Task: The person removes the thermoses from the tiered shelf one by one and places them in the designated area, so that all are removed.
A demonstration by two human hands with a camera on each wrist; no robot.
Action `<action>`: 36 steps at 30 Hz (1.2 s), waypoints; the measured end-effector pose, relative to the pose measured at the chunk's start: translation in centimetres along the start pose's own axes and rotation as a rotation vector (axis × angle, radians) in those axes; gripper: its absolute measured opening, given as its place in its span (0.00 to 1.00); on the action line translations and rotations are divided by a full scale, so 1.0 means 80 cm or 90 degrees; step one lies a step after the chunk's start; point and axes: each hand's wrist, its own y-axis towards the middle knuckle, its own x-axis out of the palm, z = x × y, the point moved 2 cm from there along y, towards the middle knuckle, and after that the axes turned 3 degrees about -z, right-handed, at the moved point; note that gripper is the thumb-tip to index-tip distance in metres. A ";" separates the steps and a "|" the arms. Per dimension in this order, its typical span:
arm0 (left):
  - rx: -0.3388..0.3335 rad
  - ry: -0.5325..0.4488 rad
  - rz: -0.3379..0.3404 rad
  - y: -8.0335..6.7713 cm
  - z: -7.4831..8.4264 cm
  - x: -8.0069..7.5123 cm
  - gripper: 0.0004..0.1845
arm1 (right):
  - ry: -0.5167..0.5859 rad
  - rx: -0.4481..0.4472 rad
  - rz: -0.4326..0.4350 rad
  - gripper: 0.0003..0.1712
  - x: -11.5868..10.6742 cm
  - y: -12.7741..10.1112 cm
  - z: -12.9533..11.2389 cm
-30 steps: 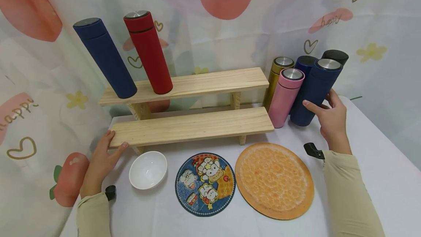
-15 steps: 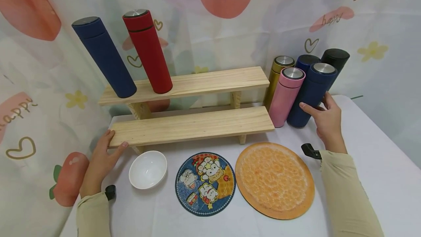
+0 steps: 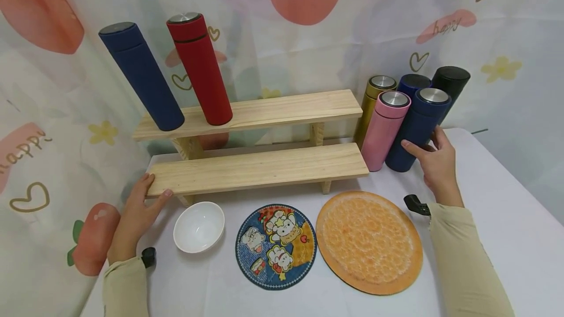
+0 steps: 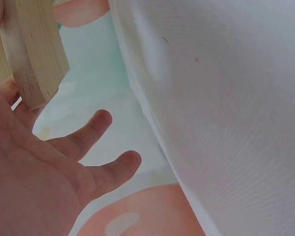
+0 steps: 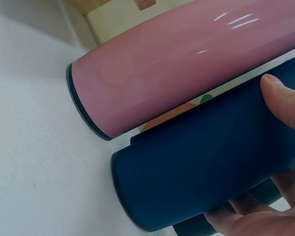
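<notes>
My right hand [image 3: 442, 168] grips a dark blue thermos flask [image 3: 413, 133] with a steel-topped lid, standing on the white tablecloth. In the right wrist view the thumb lies on one side of the flask and the fingers curl round the other. Right beside it stands a pink thermos [image 3: 384, 133]. My left hand [image 3: 136, 216] holds the left end of the two-tier wooden shelf [image 3: 260, 168] at its lower board. In the left wrist view some fingers are behind the board [image 4: 32, 54], while two others stick out free of it.
Behind the pink flask are a gold [image 3: 369, 106], another blue [image 3: 414, 82] and a black thermos [image 3: 451, 79]. A blue [image 3: 141, 77] and a red thermos [image 3: 200, 70] stand on the upper tier. In front lie a white bowl [image 3: 199, 227], a cartoon mat [image 3: 276, 247] and an orange-brown round mat [image 3: 369, 242].
My right hand has shifted left with the dark blue flask, bringing it closer to the pink one and uncovering more of the black thermos. The left hand stays on the shelf.
</notes>
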 end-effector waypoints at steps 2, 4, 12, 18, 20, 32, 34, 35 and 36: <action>-0.006 0.002 -0.004 0.000 0.000 0.000 0.52 | -0.007 -0.001 -0.001 0.50 0.000 -0.001 0.001; -0.014 0.005 -0.009 0.000 -0.001 0.001 0.52 | -0.015 0.000 -0.003 0.50 0.000 -0.001 0.000; -0.019 0.010 -0.008 0.002 -0.004 0.002 0.52 | -0.022 0.005 0.004 0.52 0.003 -0.005 -0.018; -0.020 0.008 -0.005 0.002 -0.003 0.002 0.53 | 0.033 -0.079 0.051 0.48 -0.001 -0.011 -0.041; -0.020 0.007 -0.006 0.002 -0.003 0.001 0.52 | 0.031 -0.122 0.071 0.46 -0.002 -0.013 -0.049; -0.007 0.013 -0.001 0.000 -0.001 0.001 0.51 | 0.051 -0.249 0.170 0.43 -0.008 -0.036 -0.100; -0.002 0.014 0.001 0.000 -0.001 0.001 0.50 | 0.099 -0.277 0.176 0.42 -0.007 -0.042 -0.111; -0.001 0.014 0.001 0.000 -0.001 0.000 0.50 | 0.124 -0.286 0.178 0.42 -0.007 -0.045 -0.116; 0.000 0.014 0.002 0.000 -0.001 0.000 0.50 | 0.147 -0.293 0.179 0.41 -0.007 -0.048 -0.121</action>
